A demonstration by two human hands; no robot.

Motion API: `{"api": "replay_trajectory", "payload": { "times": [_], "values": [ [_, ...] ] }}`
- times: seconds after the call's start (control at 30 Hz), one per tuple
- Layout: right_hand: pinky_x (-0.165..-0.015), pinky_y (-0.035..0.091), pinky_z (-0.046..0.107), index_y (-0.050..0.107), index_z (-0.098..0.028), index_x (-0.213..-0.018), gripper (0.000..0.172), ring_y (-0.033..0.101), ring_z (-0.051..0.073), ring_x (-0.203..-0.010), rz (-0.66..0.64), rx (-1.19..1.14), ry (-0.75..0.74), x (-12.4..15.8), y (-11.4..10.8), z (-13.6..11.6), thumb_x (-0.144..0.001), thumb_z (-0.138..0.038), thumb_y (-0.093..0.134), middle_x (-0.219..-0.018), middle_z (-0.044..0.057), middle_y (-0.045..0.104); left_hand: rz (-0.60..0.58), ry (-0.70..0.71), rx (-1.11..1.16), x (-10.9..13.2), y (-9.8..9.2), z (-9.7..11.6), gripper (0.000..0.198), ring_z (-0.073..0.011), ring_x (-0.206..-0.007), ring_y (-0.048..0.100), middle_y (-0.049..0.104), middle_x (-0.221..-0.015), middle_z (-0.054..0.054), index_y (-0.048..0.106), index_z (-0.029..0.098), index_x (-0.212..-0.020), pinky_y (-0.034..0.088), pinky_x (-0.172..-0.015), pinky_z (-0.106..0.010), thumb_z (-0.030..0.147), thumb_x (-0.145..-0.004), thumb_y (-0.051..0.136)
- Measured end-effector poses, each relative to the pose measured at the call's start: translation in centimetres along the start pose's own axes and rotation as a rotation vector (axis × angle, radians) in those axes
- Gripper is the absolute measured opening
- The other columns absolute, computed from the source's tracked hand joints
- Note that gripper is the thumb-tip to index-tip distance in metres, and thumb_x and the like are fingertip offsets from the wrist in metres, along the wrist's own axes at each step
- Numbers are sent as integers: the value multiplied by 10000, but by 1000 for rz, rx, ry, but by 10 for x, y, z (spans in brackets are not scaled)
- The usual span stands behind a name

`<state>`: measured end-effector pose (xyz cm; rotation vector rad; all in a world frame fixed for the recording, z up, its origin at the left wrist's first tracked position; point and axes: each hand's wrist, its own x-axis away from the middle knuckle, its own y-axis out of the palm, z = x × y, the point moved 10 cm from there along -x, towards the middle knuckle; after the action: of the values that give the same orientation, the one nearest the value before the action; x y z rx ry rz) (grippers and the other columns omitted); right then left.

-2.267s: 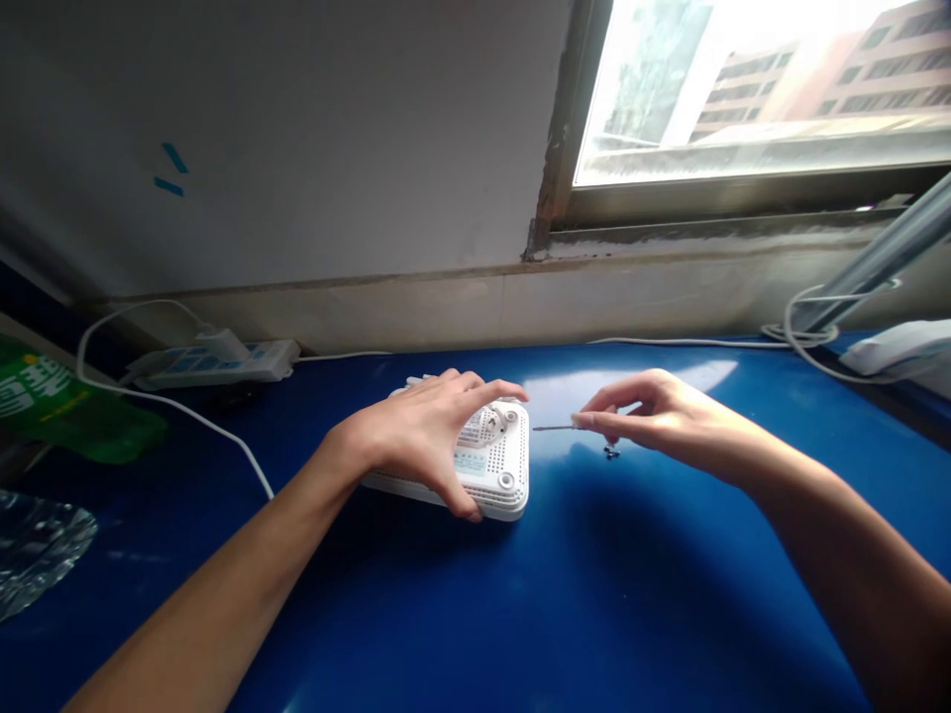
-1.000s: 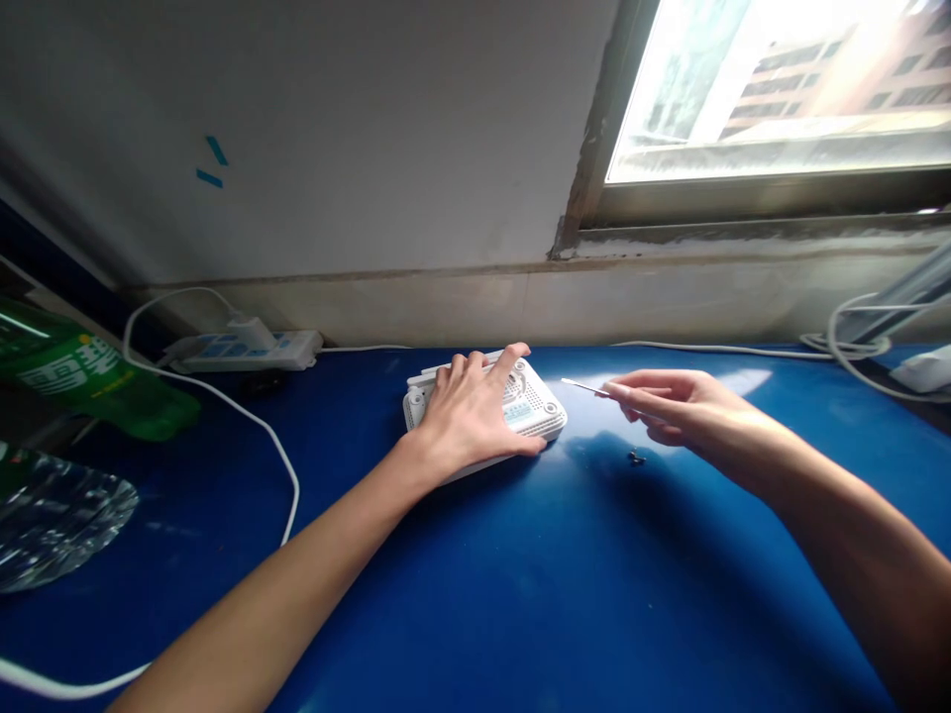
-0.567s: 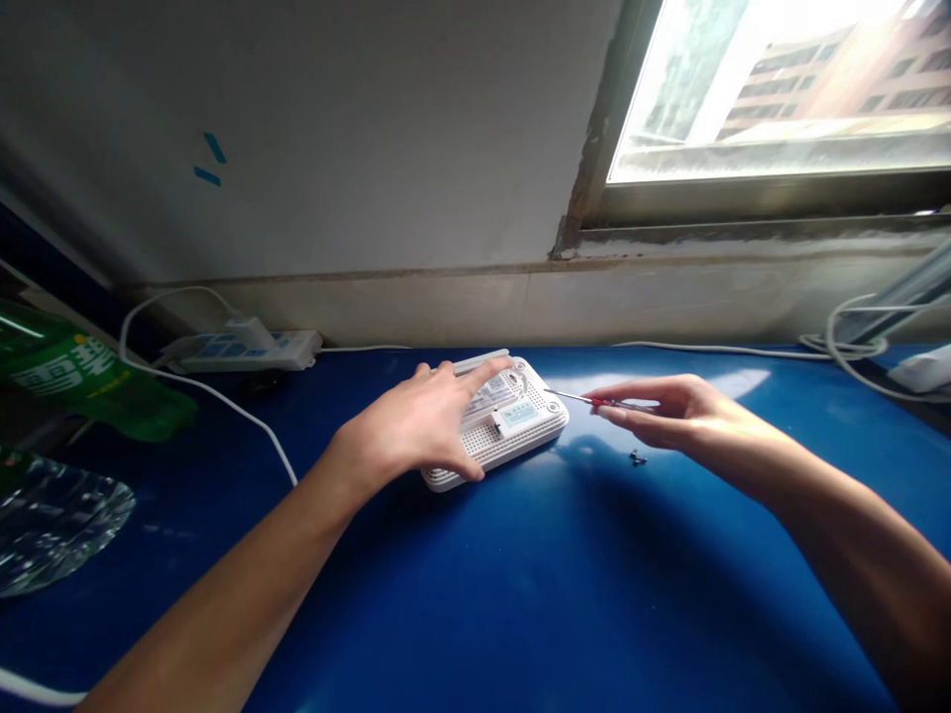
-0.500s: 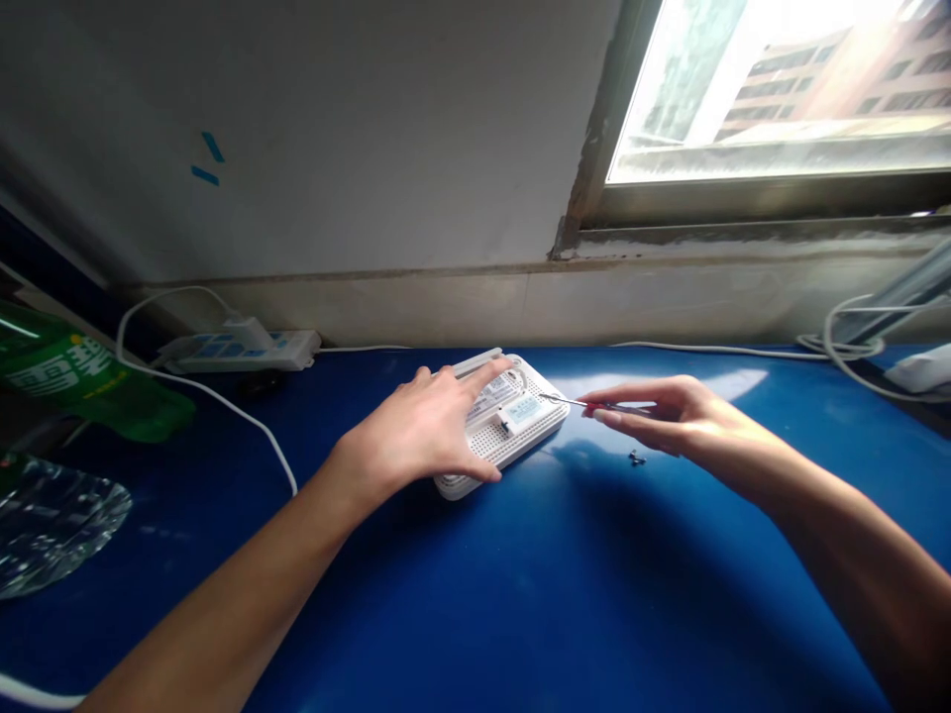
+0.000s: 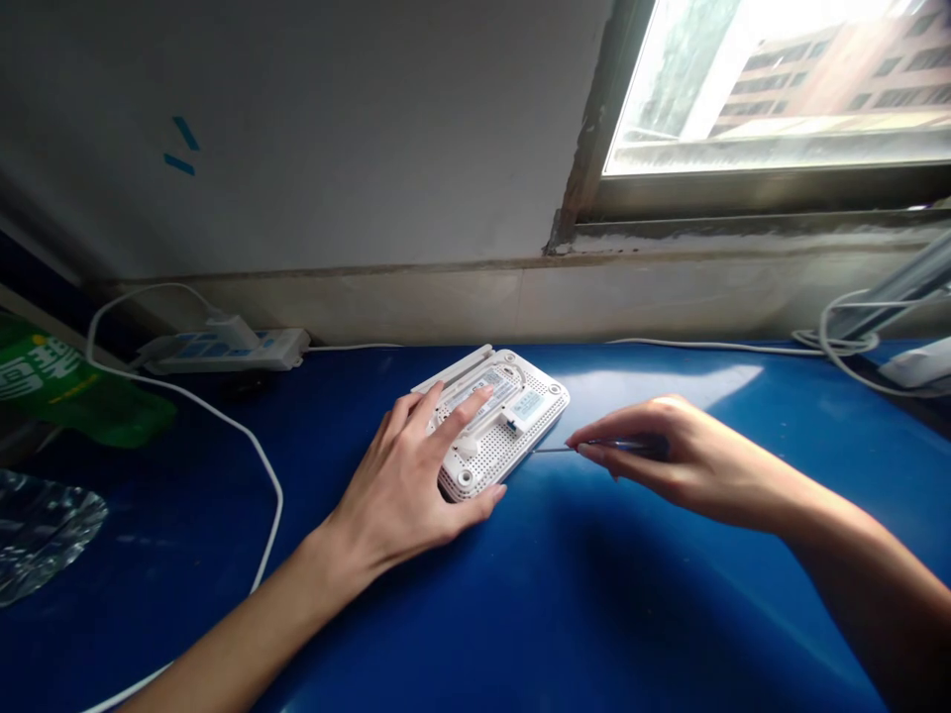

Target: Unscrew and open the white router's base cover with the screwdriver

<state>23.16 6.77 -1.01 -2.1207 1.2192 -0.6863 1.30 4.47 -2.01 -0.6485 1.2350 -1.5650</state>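
A white router point(image 5: 494, 451) lies on the blue table with its underside up. Vent holes, a printed label and round corner recesses show on it. My left hand point(image 5: 405, 475) spans its left end, thumb against the near edge and fingers spread over the top, holding it. In my right hand point(image 5: 669, 451) is a slim screwdriver point(image 5: 554, 451), pinched between thumb and fingers. Its thin shaft points left, and the tip is at the router's near right edge; whether it touches I cannot tell.
At the left are a green bottle point(image 5: 81, 386), a clear plastic bottle point(image 5: 49, 530) and a power strip point(image 5: 278, 349) with a white cable point(image 5: 260, 456). Along the wall runs another cable point(image 5: 705, 344), coiled near a metal post point(image 5: 892, 287) at the right.
The screwdriver tip has moved from the router's top right corner down to its near edge. My left hand has slid toward the router's left end. The small screws are now hidden by my right hand.
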Motion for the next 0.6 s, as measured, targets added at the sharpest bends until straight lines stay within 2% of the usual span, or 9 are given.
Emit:
{"api": "replay_trajectory", "payload": {
  "times": [0.23, 0.43, 0.6],
  "values": [
    [-763, 616, 370, 875, -232, -1124, 487, 777, 344, -942, 5, -2, 38, 1, -3, 5, -915, -620, 667, -1100, 113, 840, 8, 14, 25, 4, 0, -2, 1040, -379, -1503, 388, 451, -1656, -64, 333, 419, -1662, 439, -1224, -570, 644, -772, 821],
    [-783, 638, 406, 878, -219, -1111, 504, 779, 363, -928, 51, -3, 35, 0, -7, 8, -895, -629, 680, -1081, 131, 839, 30, -51, 15, 9, 2, -6, 1078, -404, -1454, 424, 493, -1613, -88, 330, 412, -1668, 471, -1181, -608, 722, -755, 813],
    [-849, 636, 403, 872, -225, -1117, 471, 784, 362, -1009, 100, 64, -19, 0, -7, 2, -938, -594, 641, -1113, 115, 837, 39, -68, 15, 10, 2, -4, 1105, -392, -1443, 421, 495, -1616, -89, 340, 402, -1665, 470, -1183, -596, 763, -735, 816]
  ]
}}
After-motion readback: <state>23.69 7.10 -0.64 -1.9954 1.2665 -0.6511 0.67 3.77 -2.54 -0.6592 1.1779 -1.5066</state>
